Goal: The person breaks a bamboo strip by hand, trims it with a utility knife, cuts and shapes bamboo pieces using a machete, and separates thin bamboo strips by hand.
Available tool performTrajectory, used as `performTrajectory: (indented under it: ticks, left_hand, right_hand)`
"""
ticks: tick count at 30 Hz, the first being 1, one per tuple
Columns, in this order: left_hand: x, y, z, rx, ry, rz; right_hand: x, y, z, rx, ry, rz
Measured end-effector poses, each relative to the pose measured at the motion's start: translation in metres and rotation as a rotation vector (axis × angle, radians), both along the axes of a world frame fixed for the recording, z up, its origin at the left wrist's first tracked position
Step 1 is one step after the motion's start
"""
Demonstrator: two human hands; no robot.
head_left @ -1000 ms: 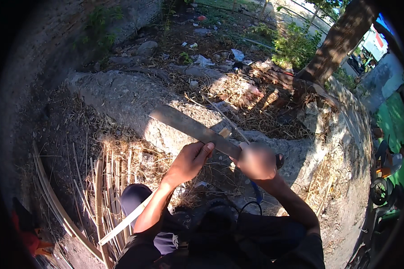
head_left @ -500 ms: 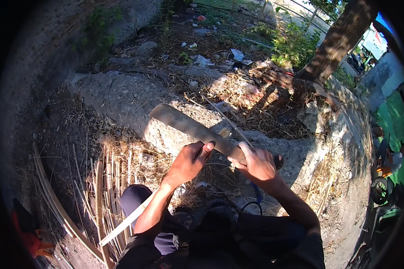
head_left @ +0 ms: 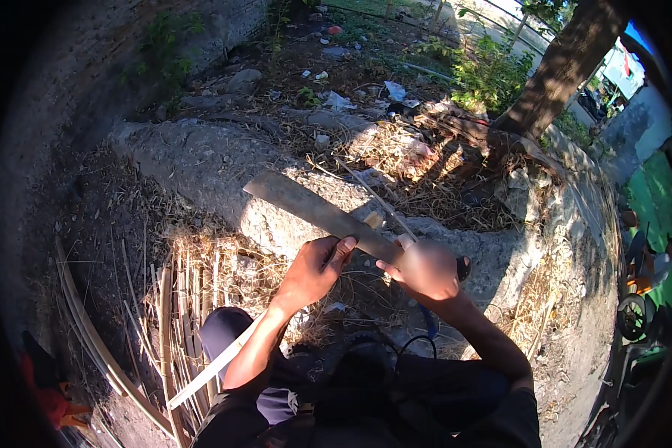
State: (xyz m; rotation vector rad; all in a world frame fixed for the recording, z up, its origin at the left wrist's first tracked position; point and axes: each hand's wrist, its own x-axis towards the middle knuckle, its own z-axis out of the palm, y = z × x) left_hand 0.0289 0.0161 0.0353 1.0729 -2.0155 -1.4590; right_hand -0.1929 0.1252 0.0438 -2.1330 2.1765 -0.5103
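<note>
A broad, dull-grey machete [head_left: 306, 205] lies slantwise before me, its wide end at the far left. My right hand [head_left: 428, 270] is closed around its handle; the handle's dark end shows past the fist, and the hand is partly blurred. My left hand [head_left: 312, 275] is pinched, thumb tip against the near edge of the blade. A pale bamboo strip [head_left: 216, 369] runs from the lower left behind my left forearm toward this hand; the gripped part is hidden. Beyond the blade, a thin stick [head_left: 381, 200] slants toward my right hand.
Long split bamboo strips [head_left: 164, 328] lie at my left. A rough stone ledge [head_left: 194, 160] crosses ahead, with dry straw [head_left: 403, 153] on it. A tree trunk [head_left: 567, 71] leans at the far right. Beyond the ledge lies scattered litter; a wheel [head_left: 632, 317] shows at the right.
The machete has slid slightly to the left and away from me, with my right hand on it. My left hand and the bamboo strip stay nearly in place.
</note>
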Motion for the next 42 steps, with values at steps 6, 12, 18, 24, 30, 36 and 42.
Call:
performTrajectory:
  ticks: [6,12,18,24,30,36,42]
  left_hand:
    - [0.001,0.002,0.001,0.003,0.014,-0.001]
    - [-0.001,0.002,0.001,0.004,0.007,0.001]
    - [-0.004,0.002,-0.001,-0.021,0.055,0.014]
    - [-0.005,0.001,-0.009,-0.006,0.063,0.022]
    - [-0.003,0.000,-0.008,-0.041,0.021,-0.014]
    - [-0.006,0.000,-0.011,-0.028,0.022,0.027]
    - [-0.005,0.002,-0.009,-0.075,0.010,0.032]
  right_hand:
    - [-0.001,-0.001,0.004,0.025,-0.066,0.032]
    - [-0.004,0.002,0.010,0.033,-0.075,0.096]
    - [-0.003,0.003,0.009,0.079,-0.028,0.062]
    - [-0.002,-0.001,0.009,-0.002,-0.181,0.098]
    - [-0.001,-0.002,0.008,0.074,-0.111,0.061]
    - [0.000,0.000,0.006,-0.044,-0.126,0.085]
    - [0.000,-0.001,0.009,0.050,-0.154,0.066]
